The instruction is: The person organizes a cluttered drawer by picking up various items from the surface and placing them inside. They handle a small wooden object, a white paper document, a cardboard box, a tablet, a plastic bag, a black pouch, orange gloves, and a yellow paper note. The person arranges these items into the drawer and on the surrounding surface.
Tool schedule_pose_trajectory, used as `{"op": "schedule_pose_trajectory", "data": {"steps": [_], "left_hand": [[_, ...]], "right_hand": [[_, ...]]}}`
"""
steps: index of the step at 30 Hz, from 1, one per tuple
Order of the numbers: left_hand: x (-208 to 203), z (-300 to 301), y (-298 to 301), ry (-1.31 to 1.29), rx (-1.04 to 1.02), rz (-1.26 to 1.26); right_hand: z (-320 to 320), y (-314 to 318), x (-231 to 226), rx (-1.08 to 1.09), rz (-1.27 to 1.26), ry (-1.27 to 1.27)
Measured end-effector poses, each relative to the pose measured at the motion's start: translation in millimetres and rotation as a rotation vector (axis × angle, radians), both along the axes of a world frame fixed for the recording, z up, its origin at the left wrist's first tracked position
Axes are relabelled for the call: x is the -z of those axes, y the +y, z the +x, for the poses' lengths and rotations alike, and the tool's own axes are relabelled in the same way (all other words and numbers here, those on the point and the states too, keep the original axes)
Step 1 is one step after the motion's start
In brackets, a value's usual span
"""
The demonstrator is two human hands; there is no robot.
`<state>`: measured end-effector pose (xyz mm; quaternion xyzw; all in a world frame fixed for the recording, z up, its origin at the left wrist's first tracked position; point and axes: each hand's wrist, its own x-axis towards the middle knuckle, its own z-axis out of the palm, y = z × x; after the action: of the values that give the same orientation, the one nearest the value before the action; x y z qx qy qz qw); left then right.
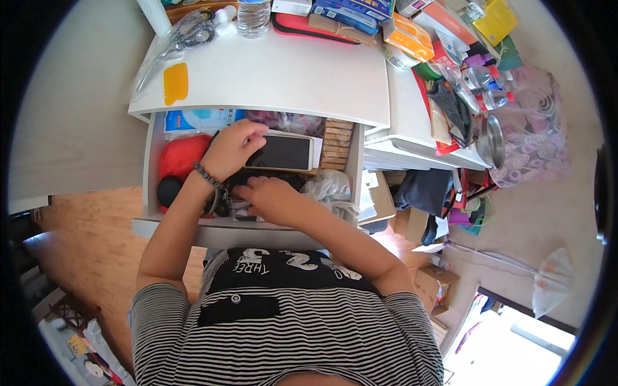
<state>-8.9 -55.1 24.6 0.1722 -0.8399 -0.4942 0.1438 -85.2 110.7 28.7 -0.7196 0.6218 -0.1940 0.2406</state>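
An open white drawer [252,226] full of mixed things lies in front of me, with both my hands in it. My left hand [230,151], a beaded bracelet on its wrist, is beside the left end of a white-framed phone with a dark screen [283,153]. Its fingers are loosely curled with a gap to the thumb, and nothing shows in them. My right hand [273,199] reaches among dark items nearer the drawer front; its bent fingertips are hidden there. A red item [183,157] lies left of my left hand. Clear plastic bags [328,186] lie right of my right hand.
Slatted wooden pieces [337,143] and a blue-and-white packet [203,119] are in the drawer. On the white top [270,80] are a yellow scraper-like piece [175,83], a plastic bottle [253,18] and a red-edged case [309,29]. Boxes and bottles crowd the right.
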Motion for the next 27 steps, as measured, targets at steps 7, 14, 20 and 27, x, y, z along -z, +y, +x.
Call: {"op": "schedule_pose_trajectory", "data": {"steps": [7,14,20,27], "left_hand": [[22.9,62.3,-1.6,-0.362,0.298,-0.058],[33.1,68.1,33.9,-0.625,0.451,-0.322],[6.5,73.3,13.1,-0.783,0.275,-0.321],[-19.7,73.9,10.0,-0.557,0.034,-0.465]], "right_hand": [[-9.4,12.5,15.0,0.018,0.324,0.123],[-7.7,10.1,30.2,0.053,0.231,0.078],[-20.5,18.9,-130.4,-0.142,-0.123,-0.692],[-4.8,46.7,-196.7,-0.534,-0.482,-0.947]]}}
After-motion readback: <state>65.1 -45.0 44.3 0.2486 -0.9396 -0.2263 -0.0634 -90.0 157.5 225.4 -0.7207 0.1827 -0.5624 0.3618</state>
